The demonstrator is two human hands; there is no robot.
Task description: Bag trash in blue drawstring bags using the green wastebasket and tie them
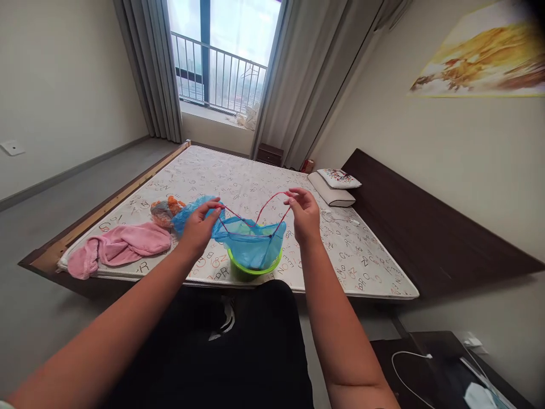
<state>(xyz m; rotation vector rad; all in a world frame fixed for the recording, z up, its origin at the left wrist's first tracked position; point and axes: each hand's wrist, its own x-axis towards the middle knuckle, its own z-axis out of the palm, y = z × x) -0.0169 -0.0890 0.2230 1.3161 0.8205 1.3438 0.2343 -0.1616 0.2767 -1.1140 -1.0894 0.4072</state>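
A blue drawstring garbage bag (pixel 255 245) sits partly inside a green bin (pixel 246 274) near the front edge of the mattress. My left hand (pixel 199 226) pinches one loop of its red drawstring (pixel 267 203) at the left. On the other side my right hand (pixel 305 213) pinches the string between thumb and fingers, a little higher. The string is stretched between both hands and the bag's mouth is spread below. More blue plastic (pixel 186 215) lies on the bed behind my left hand.
Left on the mattress (pixel 361 258) lie a pink cloth (pixel 128 245) and an orange-grey bundle (pixel 164 211). Pillows (pixel 334 184) rest by the dark headboard (pixel 409 204). A nightstand (pixel 426 352) with a white cable stands at lower right.
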